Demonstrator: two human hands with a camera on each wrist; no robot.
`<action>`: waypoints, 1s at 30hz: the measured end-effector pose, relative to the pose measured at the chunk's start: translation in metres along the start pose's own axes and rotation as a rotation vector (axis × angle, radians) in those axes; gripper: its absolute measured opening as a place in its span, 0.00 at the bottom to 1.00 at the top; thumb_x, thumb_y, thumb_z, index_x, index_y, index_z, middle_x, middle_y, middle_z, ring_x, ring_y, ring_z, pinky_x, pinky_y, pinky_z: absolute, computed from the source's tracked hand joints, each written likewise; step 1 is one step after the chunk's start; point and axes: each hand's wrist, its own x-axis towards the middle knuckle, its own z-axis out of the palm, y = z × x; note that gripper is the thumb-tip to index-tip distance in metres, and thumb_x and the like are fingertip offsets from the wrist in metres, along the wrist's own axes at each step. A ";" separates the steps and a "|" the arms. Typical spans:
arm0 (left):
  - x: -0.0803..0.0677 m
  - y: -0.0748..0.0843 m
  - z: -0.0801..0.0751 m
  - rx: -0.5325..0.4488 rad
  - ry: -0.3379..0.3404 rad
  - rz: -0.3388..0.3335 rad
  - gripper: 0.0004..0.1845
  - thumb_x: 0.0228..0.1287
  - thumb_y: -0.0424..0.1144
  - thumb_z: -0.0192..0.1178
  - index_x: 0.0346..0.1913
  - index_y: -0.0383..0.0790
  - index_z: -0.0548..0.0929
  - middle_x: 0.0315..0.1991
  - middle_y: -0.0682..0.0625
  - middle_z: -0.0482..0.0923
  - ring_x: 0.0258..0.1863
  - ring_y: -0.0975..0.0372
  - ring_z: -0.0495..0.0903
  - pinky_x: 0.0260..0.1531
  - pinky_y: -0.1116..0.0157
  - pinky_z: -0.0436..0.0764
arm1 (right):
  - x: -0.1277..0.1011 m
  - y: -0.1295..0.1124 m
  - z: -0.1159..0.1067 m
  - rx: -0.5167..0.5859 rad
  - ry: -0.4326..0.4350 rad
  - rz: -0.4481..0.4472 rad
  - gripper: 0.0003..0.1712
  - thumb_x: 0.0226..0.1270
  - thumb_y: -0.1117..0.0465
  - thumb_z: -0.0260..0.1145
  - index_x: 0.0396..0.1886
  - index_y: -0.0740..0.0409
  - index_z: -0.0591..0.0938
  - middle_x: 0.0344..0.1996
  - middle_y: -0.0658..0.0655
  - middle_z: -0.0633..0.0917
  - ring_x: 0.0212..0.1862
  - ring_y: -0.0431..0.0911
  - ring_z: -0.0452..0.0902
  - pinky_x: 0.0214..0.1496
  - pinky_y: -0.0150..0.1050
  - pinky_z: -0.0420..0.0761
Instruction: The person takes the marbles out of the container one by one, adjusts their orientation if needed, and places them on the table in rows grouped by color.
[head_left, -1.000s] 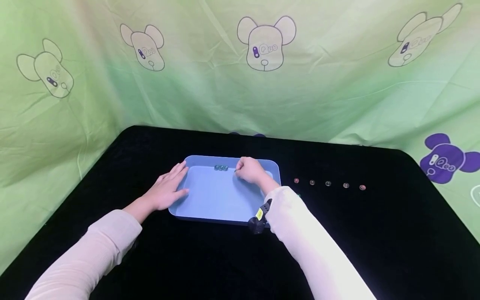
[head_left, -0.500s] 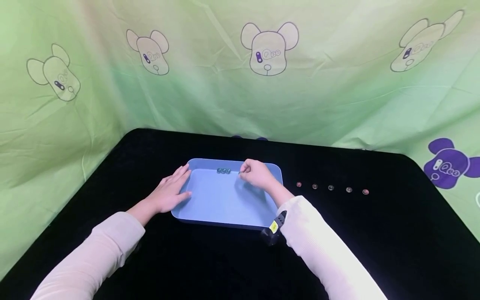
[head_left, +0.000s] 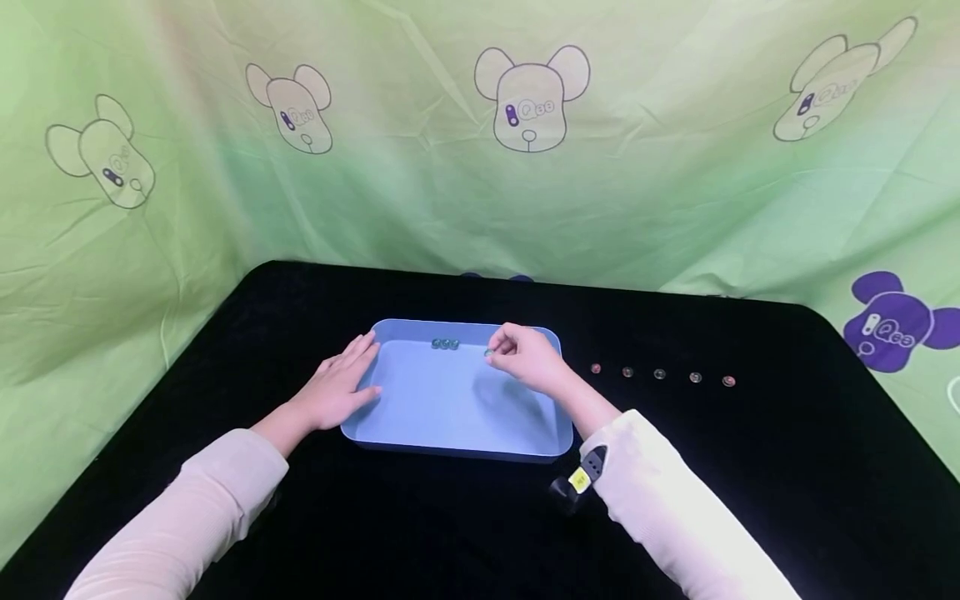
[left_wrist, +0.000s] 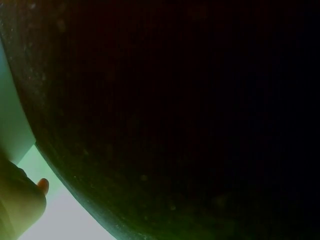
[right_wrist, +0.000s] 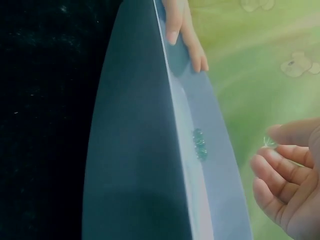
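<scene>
A shallow blue tray (head_left: 435, 408) sits on the black cloth, with three green glass marbles (head_left: 445, 344) lined up side by side along its far wall. My left hand (head_left: 333, 392) rests on the tray's left rim, fingers extended. Above the tray's far right part, my right hand (head_left: 531, 360) pinches a clear green marble (right_wrist: 269, 142) between thumb and fingertips, to the right of the row. The left wrist view is mostly dark, with only part of a hand (left_wrist: 25, 205) at its lower left corner.
To the right of the tray, several reddish and clear marbles (head_left: 660, 374) form a spaced row on the black table (head_left: 450, 533). Green printed curtains (head_left: 420, 208) hang close behind and at the sides. My right forearm crosses the tray's right rim.
My right hand has drawn a little to the right, away from the three marbles, still pinching the green one. My left hand stays at the left rim. The head view has shifted slightly.
</scene>
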 end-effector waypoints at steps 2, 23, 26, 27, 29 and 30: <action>0.000 0.000 0.000 -0.001 -0.001 0.000 0.34 0.62 0.49 0.45 0.65 0.33 0.50 0.67 0.45 0.35 0.64 0.53 0.37 0.55 0.50 0.48 | -0.004 0.000 -0.002 0.006 0.003 -0.001 0.07 0.54 0.63 0.61 0.32 0.60 0.74 0.28 0.53 0.77 0.30 0.44 0.71 0.30 0.36 0.71; -0.002 0.001 0.001 -0.005 0.023 0.005 0.34 0.61 0.48 0.46 0.64 0.32 0.52 0.67 0.44 0.39 0.64 0.52 0.40 0.54 0.50 0.50 | -0.034 0.009 -0.014 0.024 0.070 -0.006 0.07 0.53 0.63 0.62 0.32 0.60 0.76 0.27 0.53 0.78 0.30 0.43 0.73 0.33 0.37 0.70; -0.002 0.002 0.000 -0.008 0.022 0.005 0.34 0.61 0.48 0.46 0.64 0.33 0.52 0.67 0.44 0.38 0.64 0.52 0.40 0.54 0.50 0.49 | -0.037 0.013 -0.016 0.030 0.074 -0.006 0.07 0.54 0.63 0.62 0.33 0.60 0.75 0.28 0.53 0.78 0.31 0.43 0.73 0.33 0.37 0.69; -0.002 0.002 0.000 -0.008 0.020 0.005 0.34 0.62 0.49 0.46 0.65 0.33 0.52 0.67 0.44 0.38 0.64 0.52 0.39 0.54 0.50 0.49 | -0.038 0.014 -0.016 0.031 0.075 -0.007 0.07 0.54 0.63 0.62 0.33 0.60 0.75 0.28 0.53 0.78 0.31 0.43 0.73 0.34 0.38 0.69; -0.002 0.003 -0.001 -0.006 0.016 0.003 0.34 0.62 0.49 0.45 0.65 0.33 0.51 0.67 0.45 0.38 0.64 0.52 0.39 0.55 0.50 0.49 | -0.041 0.015 -0.018 0.035 0.078 -0.007 0.08 0.54 0.62 0.62 0.33 0.60 0.75 0.28 0.53 0.78 0.31 0.44 0.73 0.33 0.38 0.70; -0.002 0.003 -0.001 -0.004 0.013 0.002 0.34 0.62 0.49 0.45 0.65 0.33 0.51 0.67 0.45 0.38 0.64 0.52 0.39 0.55 0.50 0.49 | -0.043 0.015 -0.019 0.039 0.080 -0.008 0.08 0.54 0.62 0.62 0.33 0.61 0.75 0.28 0.54 0.78 0.31 0.44 0.73 0.33 0.38 0.70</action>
